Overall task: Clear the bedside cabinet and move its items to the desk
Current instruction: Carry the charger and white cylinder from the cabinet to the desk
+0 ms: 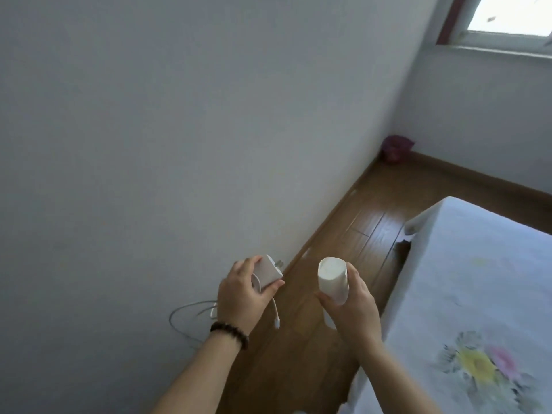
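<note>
Both grips are occupied: the left hand [239, 289] holds a white charger block [267, 270] between thumb and curled fingers, prongs pointing away toward the wall [179, 115], while the right hand [351, 300] wraps an upright white roll [332, 279], apparently tissue, around its lower half. Both items are carried in the air above the wooden floor [343, 219], between wall and bed [478, 279]; neither cabinet nor tabletop is in view. The charger is judged light, rigid and smooth-sided, best held across its flat faces as shown. Its cable [191, 312] loops loose below the wrist, with the free plug [277, 322] dangling, and may snag or swing. The roll is judged light and soft, liable to dent under a hard squeeze. Open room is a narrow floor strip; the bed's corner projects at right.
</note>
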`<state>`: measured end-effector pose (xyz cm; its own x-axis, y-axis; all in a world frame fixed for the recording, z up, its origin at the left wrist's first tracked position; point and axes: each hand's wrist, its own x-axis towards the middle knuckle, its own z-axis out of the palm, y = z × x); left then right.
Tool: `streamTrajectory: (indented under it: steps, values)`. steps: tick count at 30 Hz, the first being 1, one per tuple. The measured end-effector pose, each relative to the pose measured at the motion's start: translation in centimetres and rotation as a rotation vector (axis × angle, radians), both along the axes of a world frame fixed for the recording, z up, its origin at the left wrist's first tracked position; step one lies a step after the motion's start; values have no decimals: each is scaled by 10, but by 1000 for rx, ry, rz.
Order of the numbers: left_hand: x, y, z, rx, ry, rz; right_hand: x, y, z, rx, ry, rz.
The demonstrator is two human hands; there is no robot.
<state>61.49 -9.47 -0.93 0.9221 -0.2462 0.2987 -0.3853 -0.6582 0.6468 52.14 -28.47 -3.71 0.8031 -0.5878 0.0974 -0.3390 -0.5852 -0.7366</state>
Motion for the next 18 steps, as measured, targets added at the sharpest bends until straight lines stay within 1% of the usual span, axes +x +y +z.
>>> streamTrajectory:
  steps: [9,14,18]
  values:
    - [125,-134,-13,-48,41,-295,72,-100,-9,26,-16,-259]
    - [205,-246,-18,-57,38,-417,136,-199,-15,17,-32,-378]
    - [269,-350,-6,-60,41,-494,187,-290,-6,0,-36,-457]
